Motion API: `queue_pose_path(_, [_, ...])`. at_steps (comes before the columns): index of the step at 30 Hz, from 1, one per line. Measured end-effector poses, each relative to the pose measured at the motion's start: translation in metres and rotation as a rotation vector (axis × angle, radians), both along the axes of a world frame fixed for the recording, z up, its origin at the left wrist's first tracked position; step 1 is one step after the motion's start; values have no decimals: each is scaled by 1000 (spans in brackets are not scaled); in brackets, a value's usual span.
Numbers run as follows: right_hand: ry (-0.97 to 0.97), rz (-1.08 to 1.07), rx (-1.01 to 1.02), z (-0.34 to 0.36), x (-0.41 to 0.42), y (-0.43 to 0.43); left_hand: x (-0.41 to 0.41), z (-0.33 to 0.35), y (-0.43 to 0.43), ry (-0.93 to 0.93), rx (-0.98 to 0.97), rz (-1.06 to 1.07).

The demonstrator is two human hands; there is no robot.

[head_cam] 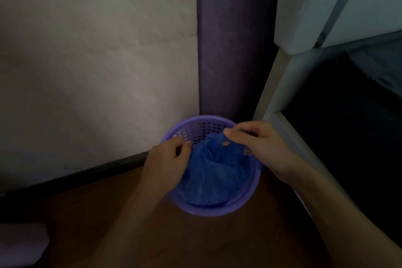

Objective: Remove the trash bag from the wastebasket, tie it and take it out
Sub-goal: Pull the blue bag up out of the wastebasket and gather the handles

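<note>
Down on the brown floor [91, 220] stands a purple wastebasket [202, 210] with a perforated wall, set in the corner where the pale wall [87, 61] meets a dark purple curtain [232, 39]. A blue trash bag [214, 172] sits inside the wastebasket, its top gathered upward above the rim. The left hand [167, 163] is at the wastebasket's left side, fingers pinched together on the bag's left edge. The right hand [258, 146] is over the wastebasket's right rim, thumb and fingers closed on the bag's gathered top; fingertips show through the thin plastic. Right of the wastebasket runs a white furniture frame [280, 85] with a dark space beneath. A lilac object [21, 243], too blurred to identify, lies on the floor far left of the wastebasket.
</note>
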State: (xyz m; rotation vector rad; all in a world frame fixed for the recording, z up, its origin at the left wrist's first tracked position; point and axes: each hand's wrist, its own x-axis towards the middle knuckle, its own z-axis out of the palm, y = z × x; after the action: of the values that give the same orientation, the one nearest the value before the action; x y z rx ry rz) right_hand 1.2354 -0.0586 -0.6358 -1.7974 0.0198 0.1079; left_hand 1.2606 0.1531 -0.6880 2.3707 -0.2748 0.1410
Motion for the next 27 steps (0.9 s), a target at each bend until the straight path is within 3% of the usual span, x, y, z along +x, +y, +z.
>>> queue_pose_path(4, [49, -20, 124, 2, -2, -19, 11, -1, 10, 253, -155, 52])
queue_pose_path(8, [41, -89, 240, -2, -1, -26, 11, 7, 11, 490, -546, 179])
queue_pose_path(13, [215, -18, -150, -2, -4, -29, 16, 20, 17, 765, -1230, 202])
queue_pose_path(14, [278, 24, -137, -4, -4, -30, 17, 22, 19, 792, -1382, 222])
queue_pose_path(18, [443, 150, 392, 2, -4, -35, 15, 20, 24, 748, -1745, 276])
queue_pose_path(22, [226, 390, 1037, 7, 0, -23, 11, 22, 22, 773, -1976, 68])
queue_pose_path(24, [153, 242, 1308, 7, 4, -9, 10, 22, 16, 773, -1981, -70])
queue_pose_path(27, [126, -40, 1421, 3, 8, 8, 11, 19, 8, 817, -1967, -145])
